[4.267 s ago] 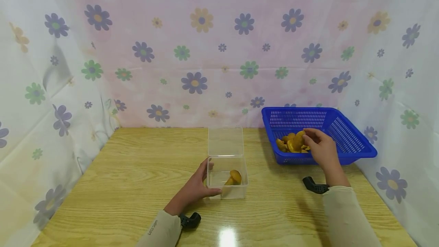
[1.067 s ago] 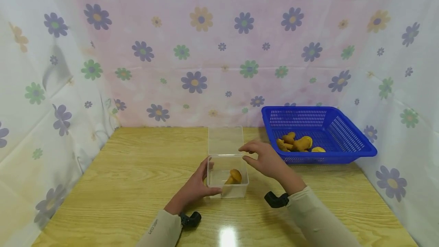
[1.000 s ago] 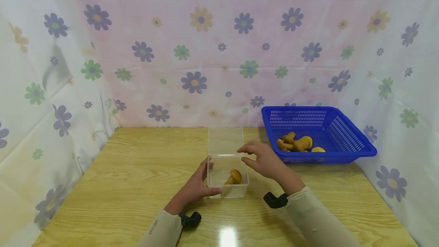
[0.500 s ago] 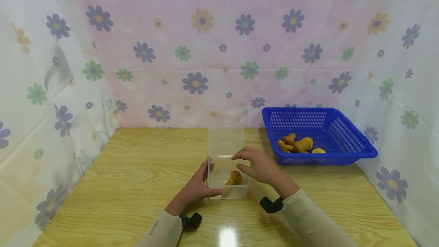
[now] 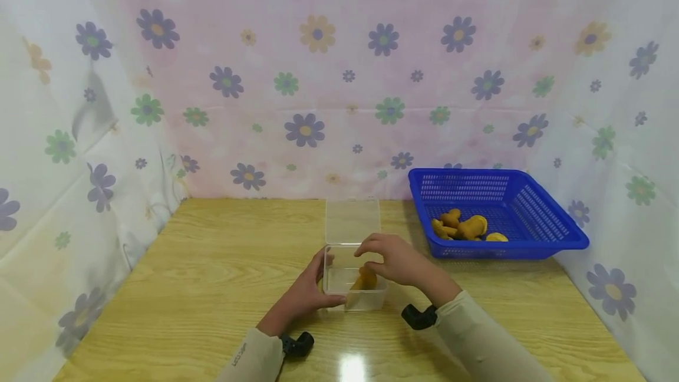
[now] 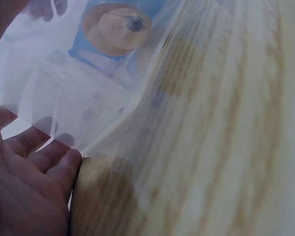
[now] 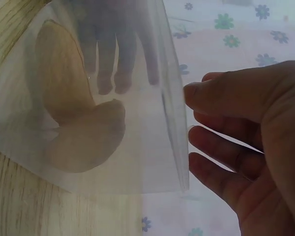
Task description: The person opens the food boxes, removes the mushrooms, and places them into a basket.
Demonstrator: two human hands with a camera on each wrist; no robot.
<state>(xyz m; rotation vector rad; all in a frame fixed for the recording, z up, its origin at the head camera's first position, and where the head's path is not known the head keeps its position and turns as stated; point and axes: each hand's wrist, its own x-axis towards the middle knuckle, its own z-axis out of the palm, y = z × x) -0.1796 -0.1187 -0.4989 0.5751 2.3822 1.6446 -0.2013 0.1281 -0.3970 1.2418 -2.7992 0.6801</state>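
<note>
My left hand [image 5: 307,287] grips the left side of a clear plastic box [image 5: 366,300], thumb across its front and fingers at the far left. The box's hinged lid [image 5: 352,221] lies back behind it. Inside, toward the right, is a brown-orange mushroom [image 5: 364,280], also seen through the wall in the right wrist view as a mushroom [image 7: 64,73] with stem and cap. My right hand [image 5: 398,261] hovers over the box's right rim, fingers loosely bent and apart, holding nothing. Its fingertips stand by the rim in the right wrist view; contact with the mushroom is unclear.
A blue perforated basket [image 5: 509,246] stands at the back right, with several mushrooms [image 5: 471,227] in its left part. The wooden table [image 5: 212,252] is backed by a flowered cloth [image 5: 276,105] hanging on three sides.
My right hand had fingers on a mushroom in the basket, then came left without one and has lowered over the box. The basket mushrooms shifted. My left hand keeps its grip.
</note>
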